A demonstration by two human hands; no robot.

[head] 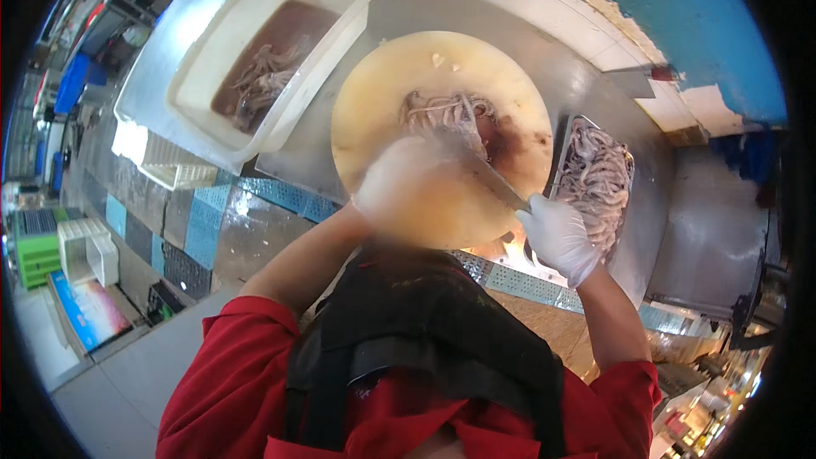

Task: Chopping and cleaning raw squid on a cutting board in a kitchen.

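Note:
On a round, yellowish cutting board (440,217) lies a clump of squid or octopus tentacles (433,108), with dark liquid to its right. My right hand (558,236), in a thin translucent glove, grips the handle of a broad-bladed kitchen knife (497,182). The blade slants up and left across the board, its far end blurred beside the tentacles. My left hand (405,172), gloved as well, is at the board's left near side, just below the tentacles. A smear over the picture hides its fingers, so I cannot tell whether it touches them.
A metal tray (561,140) heaped with cut tentacles (593,178) stands right of the board. To the left, a large white plastic tub (204,76) holds murky liquid and more tentacles (268,76). All rest on a steel worktop (408,6) against a tiled wall (542,0).

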